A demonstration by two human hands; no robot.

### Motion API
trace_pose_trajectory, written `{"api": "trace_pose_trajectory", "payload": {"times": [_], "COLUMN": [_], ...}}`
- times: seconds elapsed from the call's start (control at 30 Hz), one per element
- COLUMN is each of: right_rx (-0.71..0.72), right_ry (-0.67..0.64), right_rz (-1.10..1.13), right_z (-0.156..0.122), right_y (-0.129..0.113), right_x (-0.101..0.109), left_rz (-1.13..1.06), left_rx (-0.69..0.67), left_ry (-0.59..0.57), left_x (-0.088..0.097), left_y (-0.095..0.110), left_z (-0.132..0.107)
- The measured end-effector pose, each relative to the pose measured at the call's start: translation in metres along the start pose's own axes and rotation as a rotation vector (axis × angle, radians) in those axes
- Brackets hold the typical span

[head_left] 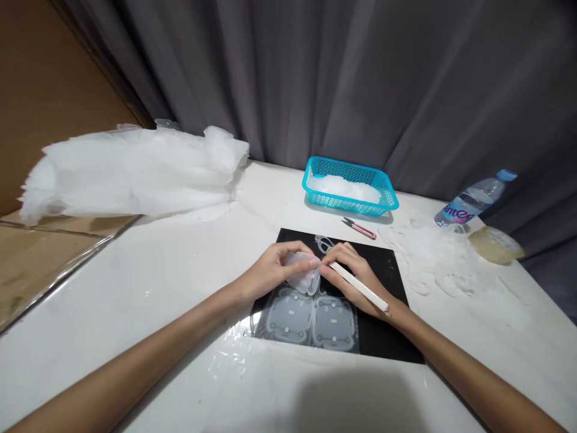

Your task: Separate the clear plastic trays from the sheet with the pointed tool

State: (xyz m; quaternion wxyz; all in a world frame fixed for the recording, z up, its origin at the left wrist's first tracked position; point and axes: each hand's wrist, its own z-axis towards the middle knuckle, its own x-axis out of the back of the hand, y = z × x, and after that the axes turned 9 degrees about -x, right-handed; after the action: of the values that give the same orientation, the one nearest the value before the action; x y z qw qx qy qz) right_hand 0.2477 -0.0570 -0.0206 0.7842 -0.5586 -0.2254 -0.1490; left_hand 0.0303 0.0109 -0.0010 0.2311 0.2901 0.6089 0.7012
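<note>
My left hand (277, 264) pinches a small translucent whitish piece (301, 278) with a rounded outline, held above a black mat (383, 334). In my right hand (356, 270) is a slim white pen-like tool (360, 285), its front end at the piece's right edge. The tip itself is hidden by my fingers. Below the hands, a clear sheet with two rounded-square shapes (334, 322) lies on the mat. A curled translucent scrap (323, 243) rests near the mat's far edge.
Thread snips (359, 228) lie behind the mat, before a blue basket (351, 207) holding white pieces. White scraps (433, 252), a tape roll (496, 245) and a water bottle (475, 199) are at right. A large stack of white sheets (135, 174) lies at left, beside cardboard (40, 258).
</note>
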Motion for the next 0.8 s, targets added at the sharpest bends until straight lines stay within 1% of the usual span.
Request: {"api": "trace_pose_trajectory", "payload": {"times": [0.07,0.13,0.2,0.23,0.27,0.33,0.37,0.4,0.43,0.47,0.5,0.53,0.6,0.63,0.7,0.8], "right_rx": [0.016,0.038,0.073,0.092,0.109,0.128,0.121,0.104,0.076,0.04,0.003,-0.031,-0.075,-0.082,-0.071,-0.043], "right_ry": [0.007,0.006,0.007,0.009,0.021,0.091,0.139,0.182,0.215,0.234,0.245,0.259,0.307,0.333,0.378,0.432], "right_rz": [-0.004,-0.043,-0.116,-0.159,-0.203,-0.271,-0.29,-0.297,-0.294,-0.286,-0.277,-0.274,-0.283,-0.291,-0.301,-0.278], "right_z": [0.0,0.0,-0.002,-0.003,-0.004,-0.007,-0.008,-0.009,-0.01,-0.01,-0.009,-0.009,-0.007,-0.006,-0.006,-0.006], "right_y": [-0.001,-0.002,-0.002,-0.002,-0.001,0.004,0.007,0.01,0.014,0.018,0.022,0.024,0.027,0.028,0.027,0.024], "right_x": [-0.002,-0.004,-0.005,-0.005,-0.003,0.002,0.006,0.011,0.015,0.018,0.02,0.021,0.019,0.017,0.012,0.009], "left_rz": [0.061,0.124,0.186,0.202,0.203,0.17,0.156,0.168,0.169,0.129,0.079,0.047,0.042,0.045,0.05,0.037], "left_rx": [-0.034,-0.044,-0.03,-0.013,0.01,0.063,0.073,0.075,0.067,0.071,0.077,0.066,0.02,0.011,0.017,0.055], "left_ry": [-0.022,-0.021,0.005,0.034,0.093,0.282,0.44,0.541,0.536,0.435,0.342,0.249,0.117,0.074,0.026,0.007], "left_x": [-0.003,-0.008,-0.009,-0.007,-0.001,0.017,0.028,0.039,0.047,0.052,0.054,0.051,0.038,0.03,0.018,0.011], "left_y": [0.002,0.002,-0.001,-0.002,-0.004,-0.005,-0.003,0.0,0.003,0.008,0.013,0.017,0.024,0.027,0.028,0.026], "left_z": [-0.002,-0.003,-0.002,-0.002,0.0,0.002,0.003,0.004,0.004,0.003,0.002,0.0,-0.002,-0.004,-0.006,-0.009]}}
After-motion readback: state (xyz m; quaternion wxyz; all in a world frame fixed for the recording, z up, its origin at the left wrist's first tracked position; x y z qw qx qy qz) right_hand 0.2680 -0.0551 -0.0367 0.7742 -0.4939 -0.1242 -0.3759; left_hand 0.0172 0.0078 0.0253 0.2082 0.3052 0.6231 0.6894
